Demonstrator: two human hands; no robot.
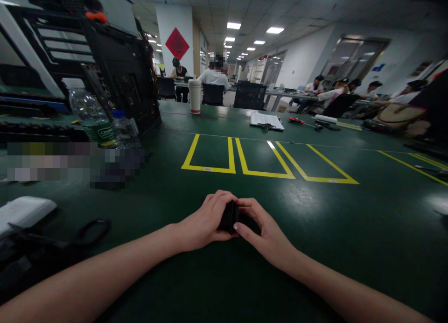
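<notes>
A small black box-like object (230, 217) sits low over the dark green tabletop (224, 285), between my two hands. My left hand (206, 220) is wrapped over its left side and top, fingers closed on it. From the other side my right hand (261, 229) pinches its right edge, thumb at the near side and fingertips at the top. Much of the object is covered by my fingers, so its exact kind does not show. Whether it touches the table I cannot tell.
Yellow tape frames (266, 174) mark the table ahead. Beyond them lie a clipboard (266, 121), a red-handled screwdriver (297, 120) and a white cup (195, 96). At left stand a plastic bottle (87, 110), a black computer case (126, 75), a white device (26, 213) and dark cables. People sit farther back.
</notes>
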